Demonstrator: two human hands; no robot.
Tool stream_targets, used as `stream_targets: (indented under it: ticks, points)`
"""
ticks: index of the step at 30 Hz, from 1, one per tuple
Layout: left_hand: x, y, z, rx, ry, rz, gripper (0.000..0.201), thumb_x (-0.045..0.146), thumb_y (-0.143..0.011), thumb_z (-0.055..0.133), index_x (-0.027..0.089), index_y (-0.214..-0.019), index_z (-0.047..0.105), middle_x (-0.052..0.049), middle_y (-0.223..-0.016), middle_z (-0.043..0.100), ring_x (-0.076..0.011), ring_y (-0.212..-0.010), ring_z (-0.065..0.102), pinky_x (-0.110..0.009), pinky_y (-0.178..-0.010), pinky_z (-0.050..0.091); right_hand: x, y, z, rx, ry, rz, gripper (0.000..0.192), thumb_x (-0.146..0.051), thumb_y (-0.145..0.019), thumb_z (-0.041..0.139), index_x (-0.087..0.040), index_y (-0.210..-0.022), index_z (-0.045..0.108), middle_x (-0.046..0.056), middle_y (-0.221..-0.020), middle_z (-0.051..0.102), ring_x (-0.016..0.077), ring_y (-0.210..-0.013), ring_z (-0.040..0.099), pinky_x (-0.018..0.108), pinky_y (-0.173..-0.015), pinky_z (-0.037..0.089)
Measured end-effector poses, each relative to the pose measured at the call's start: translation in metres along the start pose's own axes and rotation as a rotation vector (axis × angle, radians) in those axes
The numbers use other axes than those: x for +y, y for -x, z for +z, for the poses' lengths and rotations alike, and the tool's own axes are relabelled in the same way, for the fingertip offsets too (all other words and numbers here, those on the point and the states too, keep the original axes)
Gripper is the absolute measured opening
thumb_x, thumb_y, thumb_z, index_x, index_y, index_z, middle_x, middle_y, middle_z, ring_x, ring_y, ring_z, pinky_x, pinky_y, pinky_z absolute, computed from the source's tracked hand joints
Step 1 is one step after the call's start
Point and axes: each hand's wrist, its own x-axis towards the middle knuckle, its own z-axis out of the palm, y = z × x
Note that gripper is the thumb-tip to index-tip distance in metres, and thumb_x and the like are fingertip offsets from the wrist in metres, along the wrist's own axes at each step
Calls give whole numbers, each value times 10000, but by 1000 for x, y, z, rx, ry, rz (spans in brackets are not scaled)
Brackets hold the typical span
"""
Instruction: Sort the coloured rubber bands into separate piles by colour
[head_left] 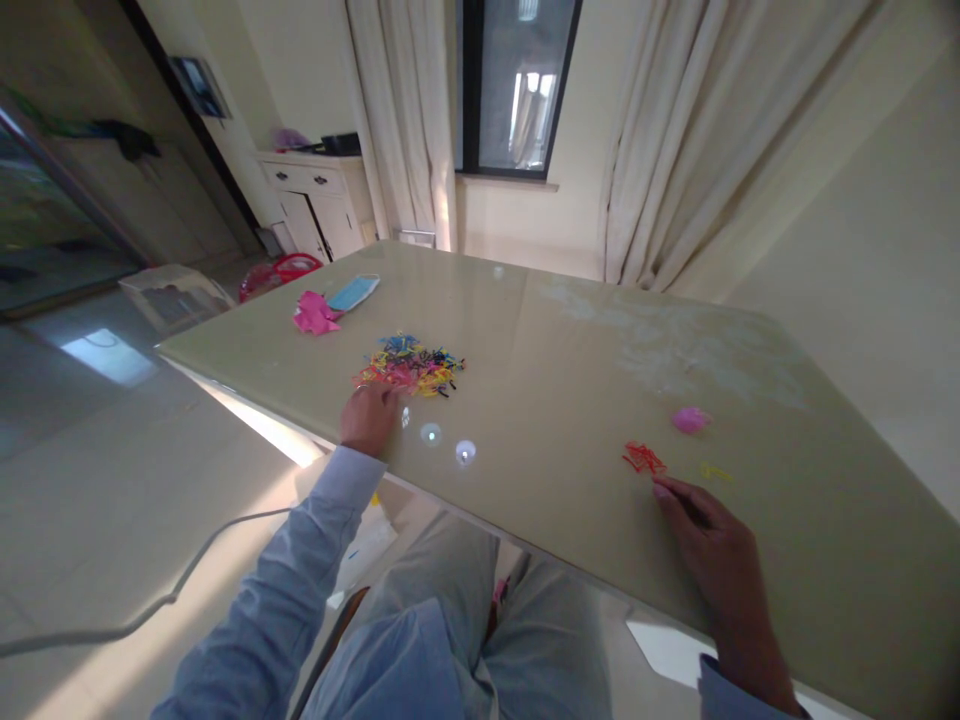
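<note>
While a person's left hand [369, 418] rests at the near edge of a multicolored pile [424, 366] of short, thin strands, the right hand [712, 530] is poised well apart from it, at the near side of a small red cluster [643, 458] on a glossy tabletop [540, 400]. Thumb and forefinger of the right hand are pressed together at the tips, though whether a strand is caught between them is too small to tell. The left fingertips meet the pile's reddish front, their grip hidden by the back of the hand. Beyond the right hand lie a few yellow strands [715, 471] and a pink lump [691, 419]; at far left, a crumpled pink piece [316, 314] sits against a blue face mask [355, 293]. Judging by looks, the strands are very light, soft and bendy, hard to damage but prone to tangle and to skid on the smooth surface. A fingertip pinch on a loose end at the pile's fringe would probably lift one most cleanly.
</note>
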Motion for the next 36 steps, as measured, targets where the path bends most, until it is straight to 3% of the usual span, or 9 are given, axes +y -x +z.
stream_targets:
  ticks: [2,4,7,10,16,23,30,36]
  points:
    - [0,0,-6,58,253,-51,328,424,-825,527,152,-758,697,-79,-706,655,-191,-661,584,-284,-615,410,-1,0,-1,-4,2,8,406,-568,-754,610,-212,-872,767,101,-904,766,269,-808,711,372,-763,569]
    - [6,3,-16,39,592,-151,315,462,-778,582,157,-721,634,-8,-569,557,-124,-510,479,-247,-515,356,-1,1,-1,-13,5,23,405,-568,-754,609,-214,-873,766,99,-914,765,268,-816,712,371,-762,568]
    - [26,14,-37,-101,1066,-242,362,498,-706,700,161,-751,579,38,-559,517,-70,-438,393,-210,-435,283,0,1,-1,-18,3,32,397,-563,-756,613,-220,-886,765,94,-934,765,270,-839,711,379,-790,565]
    - [53,31,-57,-242,1282,-218,351,446,-714,765,157,-777,576,52,-553,493,-61,-470,423,-181,-438,300,1,1,-1,-12,1,26,396,-564,-755,611,-221,-880,764,96,-921,764,273,-827,707,389,-792,563]
    - [106,66,-70,-461,1402,-144,330,444,-794,729,161,-808,560,29,-693,576,-34,-439,439,-165,-384,280,-2,2,0,-13,-10,28,407,-556,-767,609,-200,-892,761,109,-927,759,265,-820,699,373,-759,551]
    - [153,90,-55,-693,1429,-30,358,498,-821,694,170,-868,558,42,-692,592,-27,-354,426,-156,-307,259,-2,4,2,-12,-62,28,374,-518,-801,609,-191,-910,755,107,-940,756,251,-849,688,379,-802,527]
    - [175,88,-31,-780,1486,-2,336,430,-794,742,138,-923,638,17,-781,610,-4,-386,418,-151,-332,262,-8,5,2,-10,-96,25,353,-489,-820,609,-187,-923,761,106,-935,756,230,-811,677,353,-750,517]
    - [181,87,-25,-757,1476,18,319,378,-786,760,140,-979,672,-14,-848,662,-5,-403,445,-143,-346,289,-8,4,2,-6,-86,33,358,-491,-809,600,-186,-902,762,102,-915,756,217,-768,670,340,-713,513]
